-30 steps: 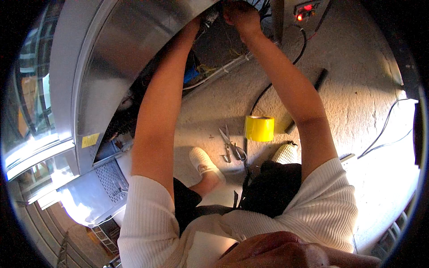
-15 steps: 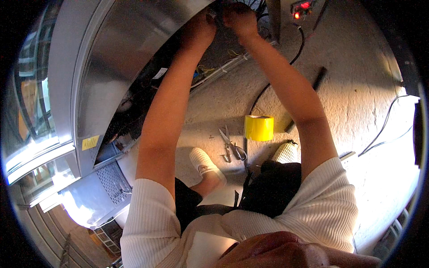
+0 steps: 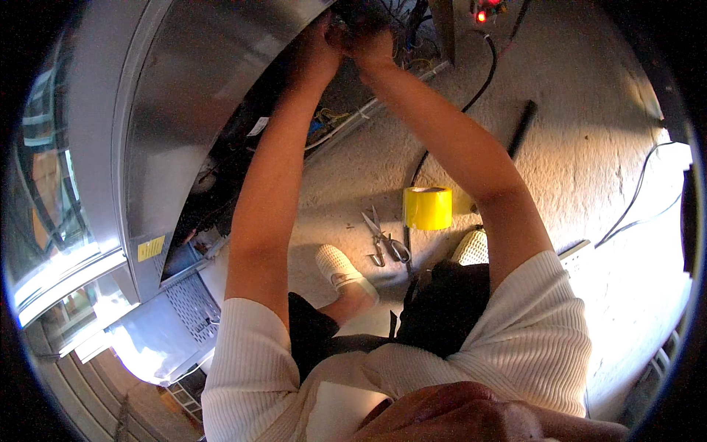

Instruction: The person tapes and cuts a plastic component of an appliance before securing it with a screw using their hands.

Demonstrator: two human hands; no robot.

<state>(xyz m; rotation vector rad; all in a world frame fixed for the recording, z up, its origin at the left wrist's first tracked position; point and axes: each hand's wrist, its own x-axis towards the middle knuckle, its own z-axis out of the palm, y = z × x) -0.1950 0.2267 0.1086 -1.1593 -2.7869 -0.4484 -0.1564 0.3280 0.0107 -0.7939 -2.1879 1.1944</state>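
Both arms reach far forward into the dark opening beneath a stainless steel appliance [image 3: 191, 74]. My left hand [image 3: 322, 50] and my right hand [image 3: 371, 48] are close together in deep shadow, with fingers that look curled. Whatever they grip is too dark to make out. Thin wires [image 3: 331, 116] and a white cable or pipe [image 3: 353, 121] run below the hands along the opening. On the floor between my feet and the hands lie a pair of scissors [image 3: 384, 234] and a roll of yellow tape [image 3: 427, 209].
A black cable [image 3: 489, 81] crosses the floor from a device with a lit red lamp [image 3: 481, 16]. A black rod or tube [image 3: 523, 129] lies right of my right forearm. A perforated metal part [image 3: 193, 306] is at left. More cable [image 3: 637, 199] lies at right.
Both hands have shifted slightly left, and the right hand has come nearer the left. The view has moved a little. The scissors and tape lie as before.
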